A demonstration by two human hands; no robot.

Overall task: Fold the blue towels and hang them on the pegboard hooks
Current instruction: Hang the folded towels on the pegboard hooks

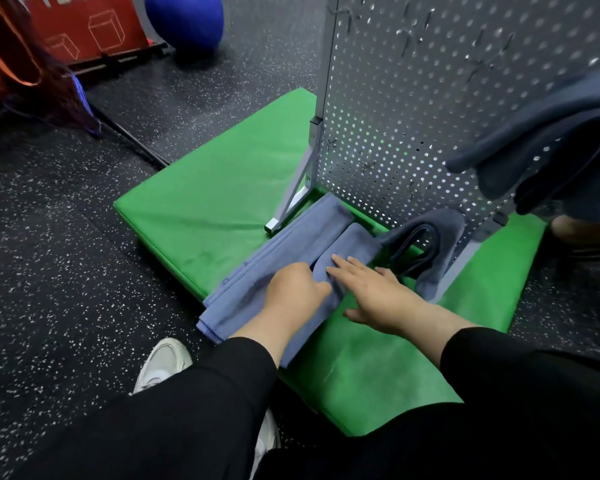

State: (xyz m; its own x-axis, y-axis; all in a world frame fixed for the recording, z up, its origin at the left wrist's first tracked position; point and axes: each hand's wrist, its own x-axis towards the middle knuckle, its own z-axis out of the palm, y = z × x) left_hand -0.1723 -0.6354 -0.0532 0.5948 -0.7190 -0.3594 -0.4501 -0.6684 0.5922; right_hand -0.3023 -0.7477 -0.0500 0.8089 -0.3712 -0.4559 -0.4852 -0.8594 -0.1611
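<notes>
- The left hand (297,289) rests on the light blue towel (284,251), its fingers curled under and pinching a fold of cloth near the towel's middle.
- The right hand (378,292) lies flat beside it, fingers straight and spread, pressing the same towel's doubled-over part down.
- That towel sits on the green mat (205,192) as a long, narrow strip with its far end turned back, so the folding looks partly done, not finished.
- Just right of it, a darker blue towel (426,251) lies bunched and looped against the foot of the pegboard (413,109); it appears not yet neatly folded.
- At the right edge, another dark towel (551,147) hangs folded, high against the pegboard; whether a hook carries it I cannot tell.
- Several hooks (407,39) near the top of the board are bare.
- My reading: perhaps one towel up, one mid-fold, one waiting, so most hanging is left.
</notes>
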